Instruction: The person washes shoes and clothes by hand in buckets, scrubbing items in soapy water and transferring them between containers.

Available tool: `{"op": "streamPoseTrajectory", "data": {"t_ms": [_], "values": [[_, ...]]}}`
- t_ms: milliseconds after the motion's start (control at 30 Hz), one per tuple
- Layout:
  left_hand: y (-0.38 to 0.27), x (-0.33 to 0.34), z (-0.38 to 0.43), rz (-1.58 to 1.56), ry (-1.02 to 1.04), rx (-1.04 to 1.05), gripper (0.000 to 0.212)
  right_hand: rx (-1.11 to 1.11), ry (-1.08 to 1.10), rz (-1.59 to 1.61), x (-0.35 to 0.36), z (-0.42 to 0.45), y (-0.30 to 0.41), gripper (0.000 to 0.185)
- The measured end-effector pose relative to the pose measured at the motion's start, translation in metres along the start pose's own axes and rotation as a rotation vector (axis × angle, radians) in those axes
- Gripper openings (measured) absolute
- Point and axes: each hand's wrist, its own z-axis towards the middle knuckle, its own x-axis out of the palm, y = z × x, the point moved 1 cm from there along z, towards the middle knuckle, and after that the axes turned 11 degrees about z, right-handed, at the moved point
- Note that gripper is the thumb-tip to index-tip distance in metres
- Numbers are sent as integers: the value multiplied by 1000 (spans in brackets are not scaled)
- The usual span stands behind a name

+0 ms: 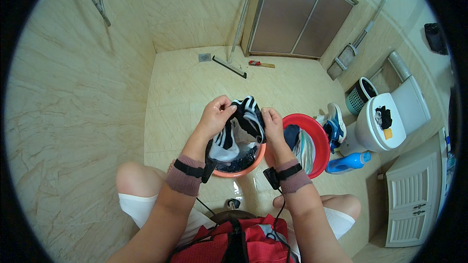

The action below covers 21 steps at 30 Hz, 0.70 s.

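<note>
Both hands hold a black and white striped piece of cloth, perhaps a sock point(249, 118), stretched between them. My left hand point(216, 115) pinches its left edge, and my right hand point(272, 121) grips the right side. The cloth hangs over an orange basin point(239, 174); its white lower part point(223, 153) reaches down to the basin. Inside the basin lies dark wet fabric point(241, 163) in water, partly hidden by the cloth. Right of my right wrist stands a red basin point(323, 142) holding a striped cloth point(305, 149) and a dark blue one point(291, 136).
Beside the red basin are blue and white sneakers point(335, 124) and a blue detergent bottle point(346, 163). A toilet point(376, 124) stands right, with black cloth point(384, 117) and an orange bar point(388, 133) on its lid. Farther off are a floor squeegee point(229, 67) and a brush point(261, 64).
</note>
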Motion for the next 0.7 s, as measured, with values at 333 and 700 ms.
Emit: {"op": "streamPoseTrajectory", "data": {"t_ms": [333, 700], "values": [[65, -3, -12, 241, 99, -165, 15, -27, 188, -363, -3, -18, -16, 30], [155, 17, -66, 338, 370, -701, 45, 146, 46, 174, 5, -19, -24, 29]]}}
